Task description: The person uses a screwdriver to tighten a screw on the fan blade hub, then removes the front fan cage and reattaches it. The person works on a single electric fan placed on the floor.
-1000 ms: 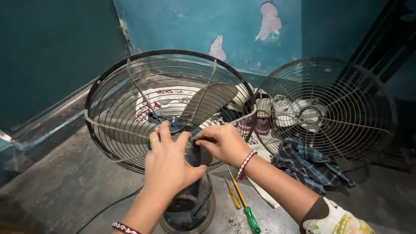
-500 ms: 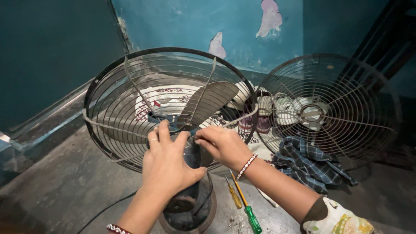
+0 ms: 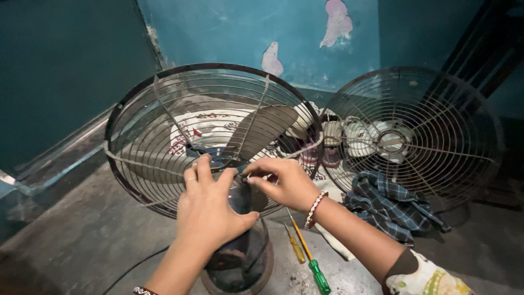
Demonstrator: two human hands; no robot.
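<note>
Fan [image 3: 218,142]: large, standing on the grey floor [image 3: 71,240] with its round wire cage upright; dark outer ring, thin wires dulled and grimy, one grey blade [image 3: 265,128] visible inside. Dark, dusty motor housing [image 3: 243,246] sits behind the cage, nearest the camera.

Second wire guard [image 3: 415,136]: right of the fan, leaning upright against the blue wall.

Checked cloth [image 3: 390,205]: crumpled on the floor to the right of the fan, at the foot of the second guard.

Left hand [image 3: 210,210]: laid over the top of the motor housing, fingers clasped around it.

Right hand [image 3: 284,183]: just right of the left, fingers pinched at the housing top; what they hold cannot be told.

Screwdrivers: green-handled [image 3: 312,263] and yellow-handled [image 3: 295,247], side by side on the floor, right of the housing.
</note>
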